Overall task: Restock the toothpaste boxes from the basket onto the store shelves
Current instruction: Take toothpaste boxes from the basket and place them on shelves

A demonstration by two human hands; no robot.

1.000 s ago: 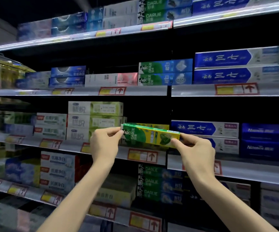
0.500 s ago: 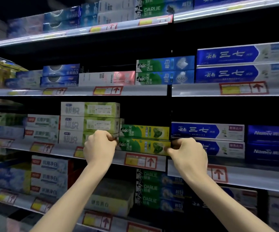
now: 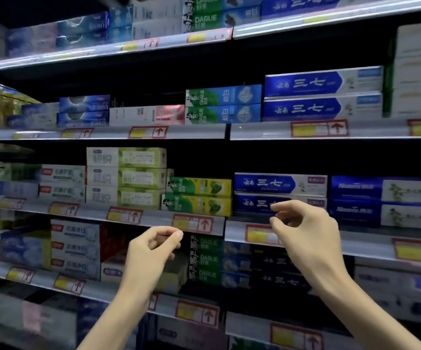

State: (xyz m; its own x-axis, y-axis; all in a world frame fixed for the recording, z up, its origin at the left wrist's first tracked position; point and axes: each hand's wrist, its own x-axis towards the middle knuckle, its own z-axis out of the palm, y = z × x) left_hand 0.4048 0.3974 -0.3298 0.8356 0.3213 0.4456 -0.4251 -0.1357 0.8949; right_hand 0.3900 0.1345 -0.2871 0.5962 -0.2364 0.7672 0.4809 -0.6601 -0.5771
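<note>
Toothpaste boxes (image 3: 198, 195) in green and yellow sit two high on the middle shelf (image 3: 156, 219), the lower one set a little further left than the one on top. Neither hand holds anything. The left hand (image 3: 151, 251) hangs below the shelf lip with thumb and forefinger loosely curled toward each other. The right hand (image 3: 305, 231) hovers in front of the blue boxes (image 3: 280, 184), its fingers slack and parted. Both are clear of the stock and well apart from each other.

This placement looks finished. How many boxes are left cannot be told, as the basket is out of view.

The green pair is wedged between the white-and-green stack (image 3: 126, 178) on its left, which stands three high, and the blue boxes just beside it on the right, so there is no sideways slack. Dark open space above the pair suggests room for another box on top. The raised lip with its price tag (image 3: 193, 223) is the edge to clear on the way in.
</note>
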